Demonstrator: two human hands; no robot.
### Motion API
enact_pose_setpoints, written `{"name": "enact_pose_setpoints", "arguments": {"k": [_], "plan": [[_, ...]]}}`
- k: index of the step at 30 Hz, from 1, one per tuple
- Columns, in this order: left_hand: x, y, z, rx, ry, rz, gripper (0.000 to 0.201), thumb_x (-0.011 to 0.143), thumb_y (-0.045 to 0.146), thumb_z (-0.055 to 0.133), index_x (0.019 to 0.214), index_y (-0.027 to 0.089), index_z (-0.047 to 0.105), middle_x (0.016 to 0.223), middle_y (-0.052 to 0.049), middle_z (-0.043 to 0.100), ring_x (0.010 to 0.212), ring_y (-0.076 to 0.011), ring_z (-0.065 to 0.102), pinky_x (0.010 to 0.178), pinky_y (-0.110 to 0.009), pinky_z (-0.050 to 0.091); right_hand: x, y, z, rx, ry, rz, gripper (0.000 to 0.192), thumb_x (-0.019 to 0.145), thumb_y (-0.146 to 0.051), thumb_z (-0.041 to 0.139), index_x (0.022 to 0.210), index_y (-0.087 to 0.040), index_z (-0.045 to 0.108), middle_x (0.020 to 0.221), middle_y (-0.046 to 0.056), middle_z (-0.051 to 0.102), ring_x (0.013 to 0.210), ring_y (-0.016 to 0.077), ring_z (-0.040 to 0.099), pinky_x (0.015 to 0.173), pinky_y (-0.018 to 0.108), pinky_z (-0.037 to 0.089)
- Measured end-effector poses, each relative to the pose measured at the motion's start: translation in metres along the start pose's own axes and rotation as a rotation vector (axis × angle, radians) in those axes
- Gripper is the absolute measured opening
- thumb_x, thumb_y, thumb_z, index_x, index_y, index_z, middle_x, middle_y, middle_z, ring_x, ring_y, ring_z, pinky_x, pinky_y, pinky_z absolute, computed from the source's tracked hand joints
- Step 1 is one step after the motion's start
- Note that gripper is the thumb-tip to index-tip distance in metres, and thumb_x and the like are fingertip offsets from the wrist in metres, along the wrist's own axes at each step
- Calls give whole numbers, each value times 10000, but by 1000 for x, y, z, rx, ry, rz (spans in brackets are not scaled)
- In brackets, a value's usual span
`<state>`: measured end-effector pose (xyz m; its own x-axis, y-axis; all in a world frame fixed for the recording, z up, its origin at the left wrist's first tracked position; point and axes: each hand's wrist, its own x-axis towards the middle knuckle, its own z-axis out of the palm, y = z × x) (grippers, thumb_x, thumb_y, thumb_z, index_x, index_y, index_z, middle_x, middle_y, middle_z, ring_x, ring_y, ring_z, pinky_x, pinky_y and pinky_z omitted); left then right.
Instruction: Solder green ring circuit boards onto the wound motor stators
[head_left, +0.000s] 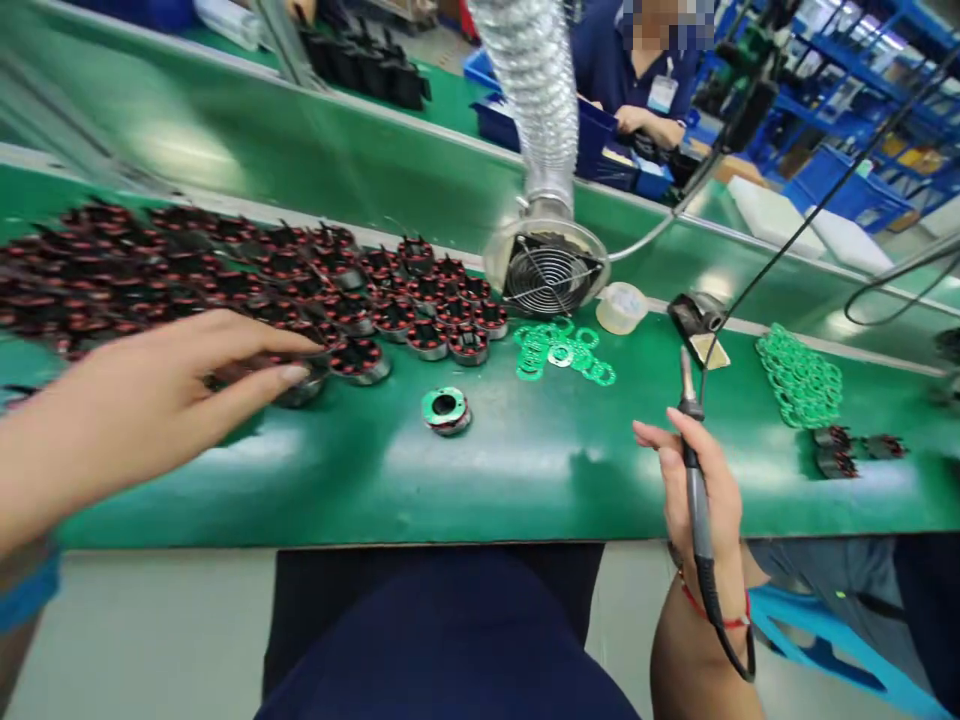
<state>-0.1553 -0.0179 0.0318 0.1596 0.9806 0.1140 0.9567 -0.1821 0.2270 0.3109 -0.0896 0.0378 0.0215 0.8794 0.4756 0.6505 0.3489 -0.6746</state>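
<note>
Left hand, fingers apart, touches a coil at nine o'clock; right hand grip clamped on soldering iron. One ringed coil done; the pile waits on the counter.

Both hands are bare, without gloves. Behind the fingers of the right hand, a thin red string bracelet circles the wrist. Well back from the fingers of the left hand, a blue cuff bands the forearm. Dark navy clothing covers the lap.

Electronics assembly line, green conveyor bench, fume extractor, blue parts bins
</note>
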Motion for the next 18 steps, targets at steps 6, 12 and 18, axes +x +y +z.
{"name": "enact_pose_setpoints", "arguments": {"k": [6,12,18], "plan": [[-4,21,16,4,54,-20,594,1004,565,281,1279,167,624,1213,-116,599,1216,-280,586,1151,-436,469,21,-11,48,14,-275,-131,370,1016,-257,615,1385,-275,633,1235,84,810,1034,227,818,917,413,689],[0,-31,1,194,73,-226,790,1022,623,130,1464,77,491,1154,-106,556,1180,-276,582,1137,-479,467,31,0,81,71,-232,-136,336,1024,-241,590,1358,-257,626,1250,96,805,995,202,823,886,375,690],[-31,-59,-12,98,-3,-216,641,1004,594,244,1412,181,516,1194,-66,559,1166,-231,591,1124,-384,478,36,24,105,127,-89,-113,335,1012,-237,605,1346,-222,626,1212,121,819,914,200,840,838,363,705]]}}
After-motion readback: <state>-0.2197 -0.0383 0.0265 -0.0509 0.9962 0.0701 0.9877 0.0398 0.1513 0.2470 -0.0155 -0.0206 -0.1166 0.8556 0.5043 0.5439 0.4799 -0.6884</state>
